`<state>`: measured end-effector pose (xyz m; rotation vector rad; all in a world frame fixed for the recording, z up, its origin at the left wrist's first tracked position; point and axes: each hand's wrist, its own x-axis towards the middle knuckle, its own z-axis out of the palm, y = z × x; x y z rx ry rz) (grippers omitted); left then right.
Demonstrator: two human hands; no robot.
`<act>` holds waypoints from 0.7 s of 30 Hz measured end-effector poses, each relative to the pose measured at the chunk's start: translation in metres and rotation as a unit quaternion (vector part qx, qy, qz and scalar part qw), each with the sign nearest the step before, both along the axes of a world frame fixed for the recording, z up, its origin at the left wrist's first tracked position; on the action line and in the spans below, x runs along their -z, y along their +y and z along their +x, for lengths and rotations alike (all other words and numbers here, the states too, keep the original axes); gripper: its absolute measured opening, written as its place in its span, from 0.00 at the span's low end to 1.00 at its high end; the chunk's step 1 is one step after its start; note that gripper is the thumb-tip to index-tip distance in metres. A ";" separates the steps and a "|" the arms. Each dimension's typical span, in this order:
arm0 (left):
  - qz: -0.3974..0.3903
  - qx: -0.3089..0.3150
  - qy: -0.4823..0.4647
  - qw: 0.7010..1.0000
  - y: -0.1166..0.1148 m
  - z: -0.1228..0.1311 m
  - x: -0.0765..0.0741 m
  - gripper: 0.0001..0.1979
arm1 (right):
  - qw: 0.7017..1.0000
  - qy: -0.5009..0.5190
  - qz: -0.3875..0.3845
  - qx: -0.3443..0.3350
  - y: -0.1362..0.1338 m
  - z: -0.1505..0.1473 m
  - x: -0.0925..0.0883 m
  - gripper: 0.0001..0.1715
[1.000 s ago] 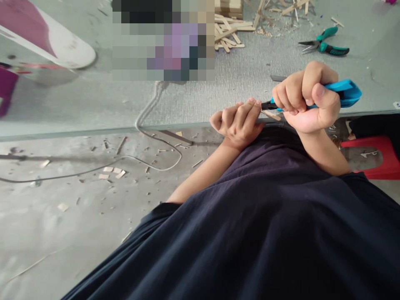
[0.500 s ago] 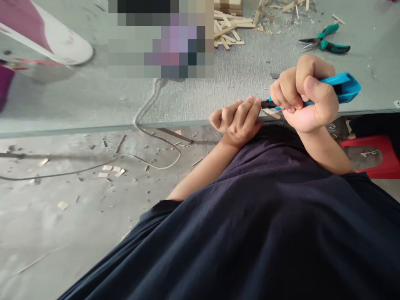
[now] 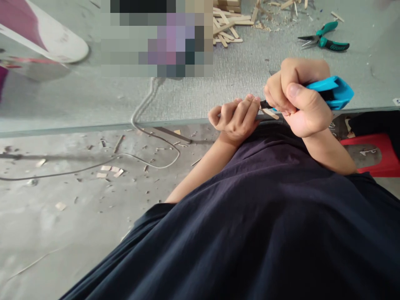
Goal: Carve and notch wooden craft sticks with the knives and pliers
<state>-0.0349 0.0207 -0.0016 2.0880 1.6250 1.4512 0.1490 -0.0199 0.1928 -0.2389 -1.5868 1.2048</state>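
My right hand (image 3: 301,96) is a closed fist around a blue-handled tool (image 3: 342,91). Its broad blue end sticks out on the right, and its black front part (image 3: 264,104) reaches toward my left hand. The working tip is hidden, so I cannot tell its exact kind. My left hand (image 3: 236,118), fingers curled at the table edge, grips a thin wooden craft stick. One rounded end of the craft stick (image 3: 271,113) shows between the hands, below the black part of the tool; the rest is covered by my fingers.
Green-handled pliers (image 3: 325,38) lie on the grey table (image 3: 103,96). Behind are piled craft sticks (image 3: 229,29) and shavings. A white and pink object (image 3: 59,35) stands at the left. A cable (image 3: 133,121) hangs over the edge. A red stool (image 3: 368,152) stands at the right.
My right hand has shifted slightly left and turned a little with the blue tool, closer to my left hand. My left hand stays nearly still with the craft stick.
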 end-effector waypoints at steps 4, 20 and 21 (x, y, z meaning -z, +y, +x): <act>-0.010 -0.006 0.050 0.999 0.000 -0.001 0.002 0.32 | 1.000 -0.006 0.003 0.009 0.001 0.001 0.001 0.29; -0.037 -0.016 0.082 0.996 -0.007 0.001 -0.006 0.32 | 0.998 -0.018 -0.043 0.031 0.000 0.007 -0.001 0.30; -0.022 -0.020 0.074 0.997 -0.007 0.002 -0.005 0.31 | 0.999 0.016 -0.023 0.040 0.001 0.008 0.000 0.32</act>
